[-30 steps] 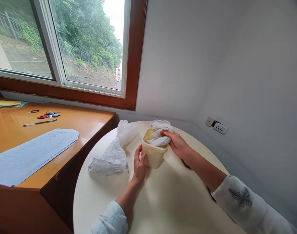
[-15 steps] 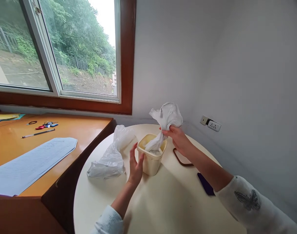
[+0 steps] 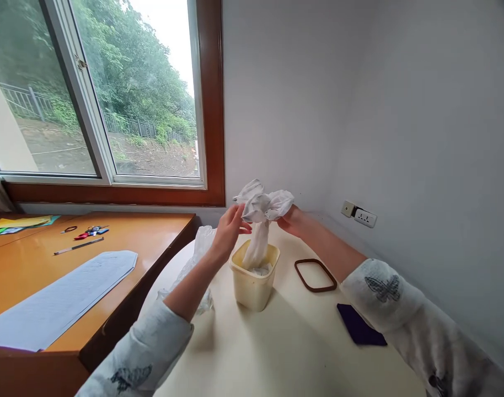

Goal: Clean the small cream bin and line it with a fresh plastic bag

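A white plastic bag (image 3: 258,207) is bunched up above a small cream-coloured bin (image 3: 254,292), its lower part hanging down inside. My left hand (image 3: 229,231) grips the bag's left side, its fingertips partly hidden by the plastic. On the opposite side my right hand (image 3: 292,220) is closed on the bag, with most of its fingers behind the plastic. The bin stands upright on the round white table. To its right lies a brown rounded-square ring (image 3: 318,289). Another, clearer plastic bag (image 3: 204,240) lies left of the bin, partly covered by my left arm.
A dark purple flat piece (image 3: 362,326) lies at the right of the round table (image 3: 293,353). The wooden desk (image 3: 153,231) on the left carries papers (image 3: 70,295), a pen (image 3: 78,246) and keys (image 3: 92,231). Behind are a window and a wall with a socket (image 3: 365,217).
My left hand has left the bin's rim and moved up to the bag. The bag's top, upright before, is now gathered lower between both hands. The view has shifted slightly.
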Tool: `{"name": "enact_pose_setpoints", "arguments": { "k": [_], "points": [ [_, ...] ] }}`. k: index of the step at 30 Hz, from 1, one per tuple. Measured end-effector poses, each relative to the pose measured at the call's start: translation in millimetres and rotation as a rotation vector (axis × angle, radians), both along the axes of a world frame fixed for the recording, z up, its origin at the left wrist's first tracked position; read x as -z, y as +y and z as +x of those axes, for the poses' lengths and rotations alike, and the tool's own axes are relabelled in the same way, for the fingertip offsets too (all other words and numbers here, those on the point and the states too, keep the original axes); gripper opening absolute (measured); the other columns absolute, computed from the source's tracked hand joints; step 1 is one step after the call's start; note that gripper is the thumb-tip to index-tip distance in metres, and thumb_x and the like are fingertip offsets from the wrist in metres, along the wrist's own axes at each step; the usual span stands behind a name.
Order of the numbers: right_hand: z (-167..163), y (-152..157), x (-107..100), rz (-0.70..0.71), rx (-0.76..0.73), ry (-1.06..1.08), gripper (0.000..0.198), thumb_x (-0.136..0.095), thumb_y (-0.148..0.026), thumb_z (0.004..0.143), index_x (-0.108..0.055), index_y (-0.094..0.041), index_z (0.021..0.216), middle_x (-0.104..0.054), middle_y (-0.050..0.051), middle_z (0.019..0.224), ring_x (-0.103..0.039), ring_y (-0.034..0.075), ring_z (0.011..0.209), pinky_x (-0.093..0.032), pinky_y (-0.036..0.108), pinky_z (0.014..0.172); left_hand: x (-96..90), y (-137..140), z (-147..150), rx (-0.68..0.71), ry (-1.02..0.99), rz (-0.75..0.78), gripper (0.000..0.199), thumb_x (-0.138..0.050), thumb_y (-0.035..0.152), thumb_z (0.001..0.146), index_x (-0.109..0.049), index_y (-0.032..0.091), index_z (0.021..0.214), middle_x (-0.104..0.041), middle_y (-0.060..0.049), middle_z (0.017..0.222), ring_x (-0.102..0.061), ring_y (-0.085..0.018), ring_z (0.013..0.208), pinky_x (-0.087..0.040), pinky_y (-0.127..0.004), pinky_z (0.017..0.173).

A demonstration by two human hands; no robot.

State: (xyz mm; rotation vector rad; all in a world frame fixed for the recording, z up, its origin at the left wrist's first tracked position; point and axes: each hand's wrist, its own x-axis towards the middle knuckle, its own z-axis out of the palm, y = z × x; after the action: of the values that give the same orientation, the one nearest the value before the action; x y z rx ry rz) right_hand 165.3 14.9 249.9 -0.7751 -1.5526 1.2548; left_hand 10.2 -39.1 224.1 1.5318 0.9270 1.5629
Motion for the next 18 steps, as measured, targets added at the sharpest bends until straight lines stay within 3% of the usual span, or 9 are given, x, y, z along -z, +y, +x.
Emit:
{"name": "enact_pose_setpoints", "arguments": {
  "k": [2, 5, 9, 11, 14, 16, 18],
  "points": [
    [-4.4, 1.5, -4.2, 0.009, -0.065, -0.025, 0.017, -0.063, -0.033, 0.061, -0.053, -0.020, 0.059, -0.061, -0.002, 0.066, -0.051, 0.013, 0.064, -0.040, 0.024, 0.060, -25.3, 7.4, 3.9, 0.142, 0.013, -0.147, 0.049, -0.049, 0.061, 0.075, -0.056, 0.016, 0.092, -0.057, -0.001, 0.070, -0.054, -0.011, 0.052, -0.052, -0.028, 0.051],
    [-3.9, 1.9, -12.0, 0.011, -0.159, -0.066, 0.012, -0.066, -0.029, 0.061, -0.060, -0.020, 0.068, -0.064, -0.001, 0.074, -0.056, 0.014, 0.073, -0.042, 0.026, 0.068, -44.9, 18.2, 6.4, 0.154, 0.115, -0.164, 0.034, -0.065, 0.044, 0.069, -0.060, 0.015, 0.087, -0.059, -0.002, 0.066, -0.054, -0.010, 0.050, -0.048, -0.022, 0.044],
    [14.3, 5.2, -26.9, -0.094, -0.125, -0.061, 0.016, -0.060, -0.036, 0.071, -0.063, -0.022, 0.078, -0.066, 0.002, 0.083, -0.058, 0.017, 0.081, -0.045, 0.033, 0.075, -53.3, 31.0, 0.5, 0.109, 0.135, -0.116, 0.027, -0.069, 0.023, 0.061, -0.060, 0.016, 0.085, -0.061, -0.001, 0.069, -0.056, -0.010, 0.051, -0.049, -0.022, 0.045],
    [27.9, 6.7, -35.7, -0.207, -0.156, -0.019, 0.031, -0.051, -0.049, 0.077, -0.062, -0.021, 0.080, -0.065, 0.007, 0.087, -0.059, 0.021, 0.085, -0.048, 0.040, 0.077, -56.4, 35.9, -3.8, 0.103, 0.146, -0.100, 0.026, -0.069, 0.021, 0.059, -0.061, 0.016, 0.083, -0.061, -0.001, 0.071, -0.057, -0.011, 0.053, -0.050, -0.023, 0.047],
    [44.7, 6.7, -46.7, -0.333, -0.230, -0.006, 0.054, -0.044, -0.067, 0.074, -0.062, -0.017, 0.082, -0.064, 0.014, 0.094, -0.058, 0.027, 0.094, -0.049, 0.047, 0.078, -60.9, 42.2, -7.8, 0.104, 0.169, -0.044, 0.020, -0.069, 0.021, 0.058, -0.061, 0.015, 0.075, -0.060, 0.000, 0.068, -0.057, -0.011, 0.055, -0.050, -0.022, 0.047],
    [49.7, 6.6, -50.1, -0.359, -0.253, -0.059, 0.052, -0.053, -0.065, 0.071, -0.063, -0.016, 0.086, -0.063, 0.015, 0.097, -0.058, 0.028, 0.096, -0.050, 0.048, 0.078, -63.3, 45.8, -8.4, 0.101, 0.192, -0.022, 0.018, -0.069, 0.021, 0.057, -0.062, 0.014, 0.073, -0.059, 0.000, 0.066, -0.057, -0.012, 0.056, -0.050, -0.021, 0.047],
    [49.7, 8.4, -50.1, -0.348, -0.264, -0.126, 0.039, -0.066, -0.051, 0.068, -0.064, -0.017, 0.088, -0.064, 0.013, 0.098, -0.059, 0.027, 0.094, -0.051, 0.047, 0.078, -65.4, 49.0, -8.2, 0.094, 0.221, -0.008, 0.018, -0.069, 0.021, 0.058, -0.063, 0.014, 0.074, -0.060, -0.001, 0.066, -0.058, -0.013, 0.058, -0.050, -0.022, 0.048]
  ]
}}
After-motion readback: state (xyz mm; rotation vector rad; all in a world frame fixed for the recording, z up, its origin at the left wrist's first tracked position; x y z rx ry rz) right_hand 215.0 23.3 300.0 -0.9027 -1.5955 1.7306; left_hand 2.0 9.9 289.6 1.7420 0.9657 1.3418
